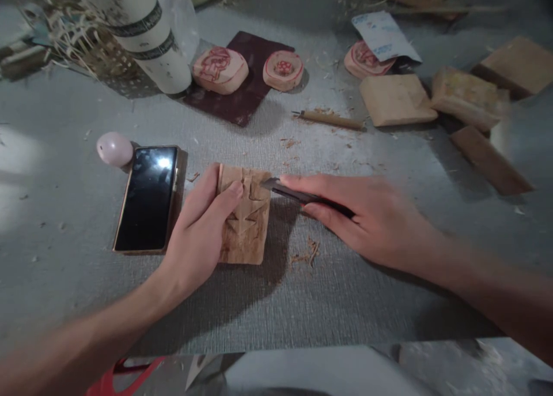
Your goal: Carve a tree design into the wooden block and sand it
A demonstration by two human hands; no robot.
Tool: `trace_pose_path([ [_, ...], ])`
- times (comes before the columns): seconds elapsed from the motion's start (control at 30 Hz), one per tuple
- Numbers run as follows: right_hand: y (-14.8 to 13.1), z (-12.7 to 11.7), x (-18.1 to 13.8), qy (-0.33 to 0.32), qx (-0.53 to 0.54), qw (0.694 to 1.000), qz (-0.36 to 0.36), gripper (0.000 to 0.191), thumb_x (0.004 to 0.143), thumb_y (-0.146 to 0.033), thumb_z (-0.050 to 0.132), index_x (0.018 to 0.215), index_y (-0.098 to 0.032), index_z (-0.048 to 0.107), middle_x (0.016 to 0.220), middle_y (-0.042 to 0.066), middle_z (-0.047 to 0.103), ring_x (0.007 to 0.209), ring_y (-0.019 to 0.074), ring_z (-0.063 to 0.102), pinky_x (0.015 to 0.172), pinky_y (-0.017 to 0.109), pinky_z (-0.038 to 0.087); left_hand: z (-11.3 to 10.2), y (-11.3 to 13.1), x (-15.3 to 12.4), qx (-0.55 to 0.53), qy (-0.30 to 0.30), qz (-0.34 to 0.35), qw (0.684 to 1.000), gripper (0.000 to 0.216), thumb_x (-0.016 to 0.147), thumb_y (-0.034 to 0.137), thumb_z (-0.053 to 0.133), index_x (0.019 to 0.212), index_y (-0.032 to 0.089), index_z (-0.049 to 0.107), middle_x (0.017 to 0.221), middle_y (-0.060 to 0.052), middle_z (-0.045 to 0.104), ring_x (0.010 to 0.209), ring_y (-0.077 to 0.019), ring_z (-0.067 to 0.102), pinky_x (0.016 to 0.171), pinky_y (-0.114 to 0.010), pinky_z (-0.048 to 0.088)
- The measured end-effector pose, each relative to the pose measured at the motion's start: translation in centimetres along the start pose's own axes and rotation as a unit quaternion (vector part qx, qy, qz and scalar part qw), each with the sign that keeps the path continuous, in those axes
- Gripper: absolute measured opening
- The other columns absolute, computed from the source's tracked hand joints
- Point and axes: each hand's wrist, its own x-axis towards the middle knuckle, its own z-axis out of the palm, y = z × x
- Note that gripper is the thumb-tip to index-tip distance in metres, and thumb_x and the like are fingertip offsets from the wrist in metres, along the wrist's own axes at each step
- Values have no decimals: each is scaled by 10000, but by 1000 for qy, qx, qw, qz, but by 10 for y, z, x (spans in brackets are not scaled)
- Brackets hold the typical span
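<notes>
A broad grey table (pixel 64 223) filled most of the scene, its top showing a fine, fabric-like texture. The near edge ran almost straight from left to right. The light was dim and cool, with a bright patch (pixel 15 180) at the far left side of the tabletop, while soft shadows lay over its near middle and near right. Towards the far side the surface grew darker and blurred. Below the near edge, a mottled grey-white floor (pixel 449 366) showed at right, a smooth pale shape (pixel 302 373), unclear in kind, in the middle, and a curved red piece (pixel 106 383) at left.
</notes>
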Motion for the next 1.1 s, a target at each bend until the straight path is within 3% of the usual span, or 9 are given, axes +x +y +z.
trace_pose_path([
  [0.5,-2,-4,6,-55,75,995,43,428,1107,-334,620,1513,-419,724,1398,-45,831,1186,236,825,1011,401,665,0,-1,-1,-13,2,-17,1000,218,1047,380,693,883,248,634,885,14,599,831,-184,553,745,-287,449],
  [0.83,3,-3,1,-8,0,1000,2,506,1118,-310,606,1603,-446,650,1472,-34,798,1266,272,811,1119,475,654,-1,-1,0,-4,-11,-1,1000,204,1025,383,723,890,249,648,871,5,607,826,-198,579,791,-305,510],
  [1.1,5,-1,1,6,-9,1000,-16,538,1105,-246,633,1605,-440,656,1489,-41,789,1292,263,804,1142,435,648,0,2,0,22,-18,3,1000,226,1028,359,706,855,239,624,862,8,585,825,-187,538,822,-308,485],
])
